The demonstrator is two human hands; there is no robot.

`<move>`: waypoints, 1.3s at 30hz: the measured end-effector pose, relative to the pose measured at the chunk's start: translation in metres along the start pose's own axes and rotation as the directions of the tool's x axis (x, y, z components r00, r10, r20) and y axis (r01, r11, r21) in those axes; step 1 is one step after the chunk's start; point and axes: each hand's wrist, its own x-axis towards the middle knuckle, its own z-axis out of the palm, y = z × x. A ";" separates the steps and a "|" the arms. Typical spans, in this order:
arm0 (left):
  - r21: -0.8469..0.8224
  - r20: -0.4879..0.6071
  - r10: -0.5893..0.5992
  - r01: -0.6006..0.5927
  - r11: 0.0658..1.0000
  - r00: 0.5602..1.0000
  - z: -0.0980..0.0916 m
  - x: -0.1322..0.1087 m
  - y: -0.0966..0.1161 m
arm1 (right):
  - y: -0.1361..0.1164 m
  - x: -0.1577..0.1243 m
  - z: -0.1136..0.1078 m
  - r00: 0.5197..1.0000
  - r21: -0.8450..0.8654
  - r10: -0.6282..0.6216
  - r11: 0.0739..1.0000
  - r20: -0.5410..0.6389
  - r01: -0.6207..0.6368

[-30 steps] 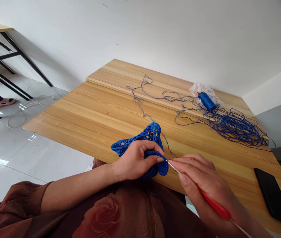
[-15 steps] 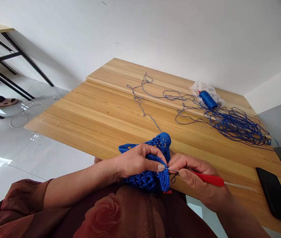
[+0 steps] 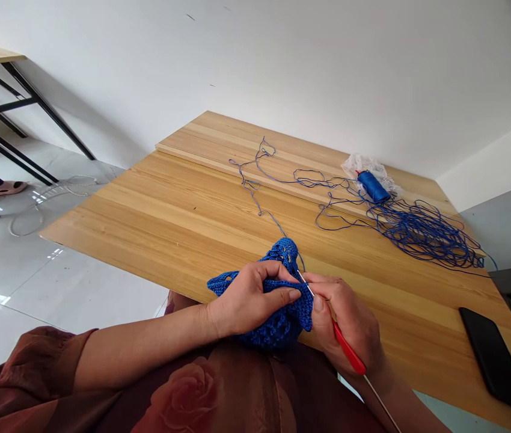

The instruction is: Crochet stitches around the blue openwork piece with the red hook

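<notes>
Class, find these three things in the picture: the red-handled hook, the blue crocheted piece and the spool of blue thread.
Red-handled hook (image 3: 350,350): head view, on its red handle.
Blue crocheted piece (image 3: 278,331): head view, on the mesh below the left hand (image 3: 255,297).
Spool of blue thread (image 3: 373,187): head view, on its wound side.

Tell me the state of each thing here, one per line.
Crochet piece: bunched up, held in left hand
Red-handled hook: in right hand, tip by the crochet piece
Loose thread: heaped, tangled
Spool: on its side
Plastic bag: crumpled
Phone: lying flat, dark
</notes>
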 end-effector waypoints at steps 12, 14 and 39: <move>0.165 -0.027 0.028 -0.023 0.986 0.999 0.002 0.001 -0.003 | 0.007 0.011 -0.011 0.987 -0.158 -0.130 0.977 0.097 0.144; 0.204 -0.001 0.044 -0.043 0.978 0.999 0.004 0.000 -0.002 | 0.006 0.016 -0.004 0.986 -0.076 -0.104 0.990 0.133 0.115; -0.024 -0.072 -0.192 0.191 0.981 0.979 -0.006 0.007 0.003 | 0.010 0.000 -0.004 0.995 -0.027 -0.102 0.994 -0.021 0.102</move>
